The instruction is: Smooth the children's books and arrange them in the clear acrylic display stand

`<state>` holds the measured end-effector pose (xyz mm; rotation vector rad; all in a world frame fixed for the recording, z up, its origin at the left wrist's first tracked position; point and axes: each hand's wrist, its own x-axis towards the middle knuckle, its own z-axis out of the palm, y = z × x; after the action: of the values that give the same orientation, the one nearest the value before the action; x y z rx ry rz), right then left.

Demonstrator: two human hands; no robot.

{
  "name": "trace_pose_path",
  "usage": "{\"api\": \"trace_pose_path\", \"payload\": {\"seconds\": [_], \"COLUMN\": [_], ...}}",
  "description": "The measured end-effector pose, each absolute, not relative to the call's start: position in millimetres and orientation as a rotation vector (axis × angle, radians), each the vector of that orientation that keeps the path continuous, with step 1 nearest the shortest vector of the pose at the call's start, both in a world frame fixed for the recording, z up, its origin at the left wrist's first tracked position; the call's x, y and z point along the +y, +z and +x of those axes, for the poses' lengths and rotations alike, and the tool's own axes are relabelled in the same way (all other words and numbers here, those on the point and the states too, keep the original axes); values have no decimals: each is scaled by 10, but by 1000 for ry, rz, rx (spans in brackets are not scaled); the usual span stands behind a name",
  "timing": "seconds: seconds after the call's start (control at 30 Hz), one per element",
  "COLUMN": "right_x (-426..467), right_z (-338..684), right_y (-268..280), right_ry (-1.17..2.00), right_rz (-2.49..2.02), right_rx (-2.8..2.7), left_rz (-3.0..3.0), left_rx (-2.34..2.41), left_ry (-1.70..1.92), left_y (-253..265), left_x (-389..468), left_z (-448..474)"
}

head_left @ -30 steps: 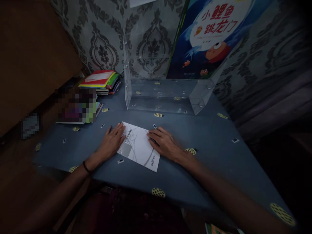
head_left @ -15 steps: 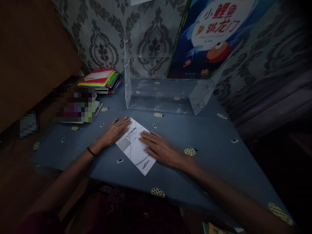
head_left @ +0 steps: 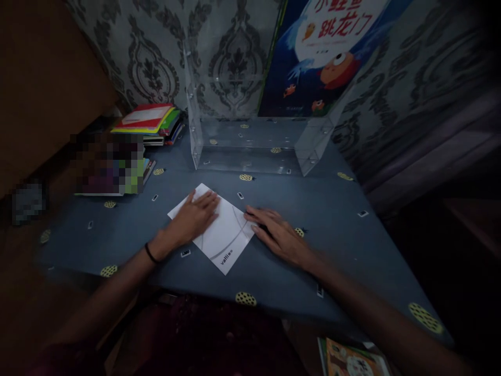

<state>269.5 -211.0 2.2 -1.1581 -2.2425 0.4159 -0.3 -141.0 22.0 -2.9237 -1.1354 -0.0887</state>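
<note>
So the white paper (head_left: 225, 232) sits near the middle of the table (head_left: 332, 209), skewed, with its long axis running from far left to near right. The left hand (head_left: 190, 222) is basically parked on the far-left part, palm down, fingers spread out flat and not wrapped around anything. The right hand (head_left: 284, 240) is over at the right corner with just its fingertips touching, so the paper lies to its left. Is it pinching that edge? Can't tell, the fingers hide it. Left is the closer one anyway, since it covers way more of the sheet.

Headcount: one paper (folded or single, no idea from this angle), two hands, one dark wristband (head_left: 151, 253) on the left wrist. On the far side there's one clear stand (head_left: 313, 143) with one fish picture book (head_left: 289, 104). Two piles on the left: a far pile (head_left: 146, 119) and a nearer, blurry pile (head_left: 133, 177), too murky to count book by book. At least one more orange-covered book (head_left: 348, 360) peeks out at the near right, below the table edge.
</note>
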Motion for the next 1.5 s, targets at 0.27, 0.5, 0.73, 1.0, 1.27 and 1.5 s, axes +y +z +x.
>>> {"api": "trace_pose_path", "payload": {"seconds": [0.27, 0.5, 0.73, 1.0, 1.27, 1.5], "right_x": [-2118, -2089, -2233, -2411, -2218, -1769], "right_z": [2697, 2713, 2105, 2013, 2266, 1981], "right_y": [-4, -35, 166, 287, 309, 192], "right_ry": [460, 314, 424, 929, 1362, 1334], "right_rz": [-1191, -1131, -781, -724, -1056, -1148], "right_rx": [-2175, -2247, -2530, -2400, -1890, -1845], "left_rz": [-3079, -3019, -2789, -2768, -2689, -2565], "left_rx": [-787, -1266, -1486, -1471, -1509, -1578], "left_ry": [-136, -213, -266, -282, -372, -405], "left_y": [154, 81, -35, -33, -317, -496], "left_x": [-2178, -1777, -1683, -1696, -1646, -1649], "left_z": [361, -488, -857, -822, -855, -716]}}
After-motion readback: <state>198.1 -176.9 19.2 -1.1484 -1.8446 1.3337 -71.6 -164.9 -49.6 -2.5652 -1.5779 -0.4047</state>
